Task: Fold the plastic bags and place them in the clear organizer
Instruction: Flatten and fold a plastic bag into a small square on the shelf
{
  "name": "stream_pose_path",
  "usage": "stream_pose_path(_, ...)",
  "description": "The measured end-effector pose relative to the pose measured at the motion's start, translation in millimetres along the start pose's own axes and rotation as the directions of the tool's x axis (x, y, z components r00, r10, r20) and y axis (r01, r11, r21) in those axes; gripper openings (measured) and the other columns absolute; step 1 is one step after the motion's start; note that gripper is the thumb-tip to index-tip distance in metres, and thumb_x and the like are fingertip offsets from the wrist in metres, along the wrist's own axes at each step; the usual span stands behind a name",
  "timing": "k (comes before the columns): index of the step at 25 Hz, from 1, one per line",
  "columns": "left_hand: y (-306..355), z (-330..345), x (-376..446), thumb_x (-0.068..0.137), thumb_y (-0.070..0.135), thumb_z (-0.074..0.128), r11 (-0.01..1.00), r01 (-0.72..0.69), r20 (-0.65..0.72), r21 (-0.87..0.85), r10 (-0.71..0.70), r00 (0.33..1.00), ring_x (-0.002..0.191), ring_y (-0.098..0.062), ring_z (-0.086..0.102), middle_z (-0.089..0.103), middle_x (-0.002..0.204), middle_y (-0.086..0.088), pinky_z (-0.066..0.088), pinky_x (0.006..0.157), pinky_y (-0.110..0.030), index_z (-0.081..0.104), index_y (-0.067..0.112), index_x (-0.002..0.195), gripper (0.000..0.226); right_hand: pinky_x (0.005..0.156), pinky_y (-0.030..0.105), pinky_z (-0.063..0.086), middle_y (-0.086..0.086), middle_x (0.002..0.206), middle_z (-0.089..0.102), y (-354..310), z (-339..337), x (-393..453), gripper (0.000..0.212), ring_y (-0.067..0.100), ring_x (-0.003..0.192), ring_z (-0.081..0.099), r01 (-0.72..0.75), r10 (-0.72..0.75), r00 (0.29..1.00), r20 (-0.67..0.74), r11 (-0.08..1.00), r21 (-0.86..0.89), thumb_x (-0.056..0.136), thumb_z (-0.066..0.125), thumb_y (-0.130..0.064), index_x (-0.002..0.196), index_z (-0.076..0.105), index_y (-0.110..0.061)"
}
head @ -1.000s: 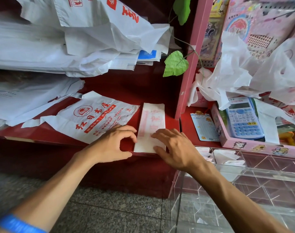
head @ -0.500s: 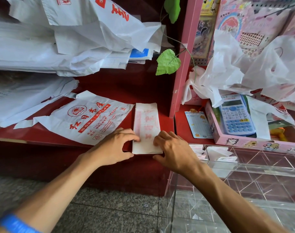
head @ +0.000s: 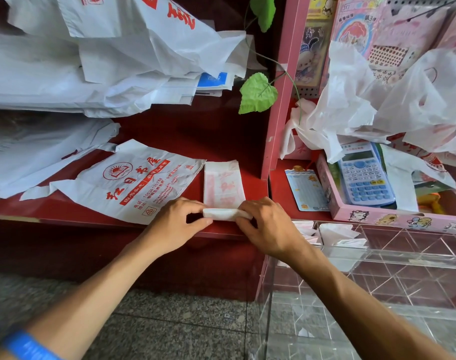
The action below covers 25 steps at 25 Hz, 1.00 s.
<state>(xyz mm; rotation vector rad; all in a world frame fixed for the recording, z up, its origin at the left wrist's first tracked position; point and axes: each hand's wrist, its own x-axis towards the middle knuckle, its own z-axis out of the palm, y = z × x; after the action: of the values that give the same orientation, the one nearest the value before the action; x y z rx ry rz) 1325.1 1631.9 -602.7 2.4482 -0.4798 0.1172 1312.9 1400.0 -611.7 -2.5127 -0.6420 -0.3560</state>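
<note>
We're pinching the near end of the folded strip (head: 223,183) of plastic bag at the red shelf's (head: 221,141) front edge, left hand (head: 175,219) and right hand (head: 267,224) each nipping a corner of the turned-up fold. It's looking thin, limp and slick, probably springing open unless we're gripping right on the crease. The clear organizer (head: 377,258) is waiting just right.

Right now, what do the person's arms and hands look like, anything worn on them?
Both forearms are bare, with no sleeves in view. The left wrist carries a blue wristband at the frame's lower left corner. The left hand and right hand wear no gloves; no rings or watch show.
</note>
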Motion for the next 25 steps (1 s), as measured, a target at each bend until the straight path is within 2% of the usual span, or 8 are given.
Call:
stream_pose_path(2,2,-2,0,0.090,0.030,0.069,0.997,0.050,0.008,-0.061,-0.050,0.999,0.094,0.005,0.061,0.067,0.096,0.026,0.046,0.080,-0.019,0.075,0.033,0.105,0.017,0.070,0.035,0.045,-0.010,0.082,0.065,0,-5,3,0.017,0.017,0.079,0.057,-0.075,0.074,0.997,0.008,0.988,0.138,0.090,0.063,-0.037,0.099,0.063,-0.023)
stream_pose_path(4,3,-4,0,0.091,0.031,0.067,0.988,0.109,0.020,-0.108,-0.107,0.994,0.083,-0.005,0.065,0.071,0.081,0.017,0.049,0.074,-0.030,0.074,0.038,0.090,0.010,0.075,0.032,0.050,-0.003,0.091,0.071,2,-9,7,0.026,0.016,0.084,0.064,-0.199,0.190,0.980,0.062,0.945,0.259,0.087,0.070,-0.032,0.108,0.067,-0.017)
stream_pose_path(6,5,-4,1,0.091,0.033,0.066,0.979,0.155,0.006,-0.130,-0.156,0.988,0.075,-0.016,0.065,0.071,0.075,0.003,0.048,0.067,-0.037,0.074,0.029,0.079,0.015,0.075,0.036,0.053,0.000,0.087,0.072,5,-7,10,0.019,0.016,0.081,0.067,-0.282,0.279,0.959,0.059,0.905,0.317,0.086,0.071,-0.026,0.099,0.069,-0.013)
stream_pose_path(9,7,-2,2,0.090,0.033,0.068,0.967,0.196,-0.029,-0.160,-0.204,0.979,0.062,-0.011,0.053,0.063,0.069,-0.010,0.037,0.063,-0.030,0.068,0.018,0.068,0.027,0.072,0.040,0.055,0.001,0.078,0.073,5,-2,15,0.008,0.017,0.075,0.068,-0.372,0.384,0.922,0.040,0.854,0.363,0.087,0.069,-0.019,0.088,0.072,-0.012)
stream_pose_path(13,6,1,7,0.092,0.033,0.066,0.946,0.268,-0.073,-0.183,-0.285,0.956,0.075,-0.021,0.066,0.070,0.073,-0.005,0.050,0.073,-0.037,0.070,0.013,0.073,0.027,0.062,0.039,0.049,0.012,0.069,0.067,2,1,21,0.024,0.026,0.063,0.061,-0.414,0.440,0.898,-0.005,0.848,0.330,0.088,0.070,-0.023,0.072,0.068,-0.006)
stream_pose_path(16,9,2,11,0.095,0.037,0.060,0.940,0.325,-0.079,-0.104,-0.333,0.940,0.075,-0.017,0.065,0.068,0.069,0.004,0.051,0.079,-0.038,0.069,0.016,0.074,0.031,0.057,0.035,0.043,0.011,0.065,0.064,-1,1,24,0.027,0.028,0.063,0.058,-0.442,0.468,0.884,-0.020,0.848,0.294,0.089,0.069,-0.024,0.068,0.065,-0.007)
stream_pose_path(20,15,8,17,0.100,0.040,0.049,0.925,0.359,-0.089,0.123,-0.351,0.932,0.063,-0.016,0.054,0.052,0.057,0.006,0.039,0.081,-0.035,0.058,0.016,0.068,0.041,0.058,0.036,0.044,0.013,0.066,0.063,-4,2,27,0.028,0.029,0.064,0.058,-0.455,0.478,0.878,-0.037,0.854,0.252,0.088,0.069,-0.027,0.070,0.067,-0.006)
stream_pose_path(25,15,16,22,0.100,0.038,0.044,0.906,0.326,-0.102,0.270,-0.310,0.945,0.072,-0.021,0.054,0.050,0.061,0.007,0.035,0.083,-0.038,0.044,0.020,0.062,0.042,0.052,0.031,0.033,0.008,0.062,0.059,-3,5,30,0.031,0.029,0.064,0.055,-0.484,0.497,0.865,-0.072,0.863,0.144,0.084,0.070,-0.035,0.069,0.064,-0.008)
